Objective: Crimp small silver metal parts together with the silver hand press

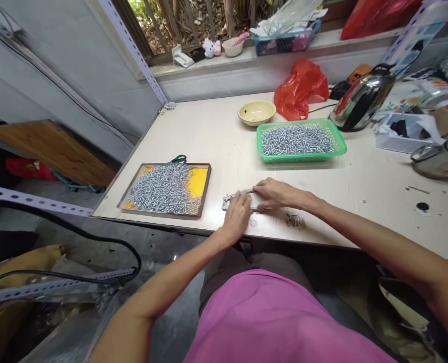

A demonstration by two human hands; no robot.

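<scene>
A kettle stands near a crumpled red bag; a blue basket sits on the windowsill.

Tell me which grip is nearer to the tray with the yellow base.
Left. The left grip is a little right of the tray, over the metal piece; the right grip is farther right, at that piece's right end.

The tray lies left of the fixture, what seem scissors behind it, the basket rear right.

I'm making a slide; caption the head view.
Left hand and right hand on a flat grey piece, with a tray and a green basket of small silvery parts nearby.
</scene>
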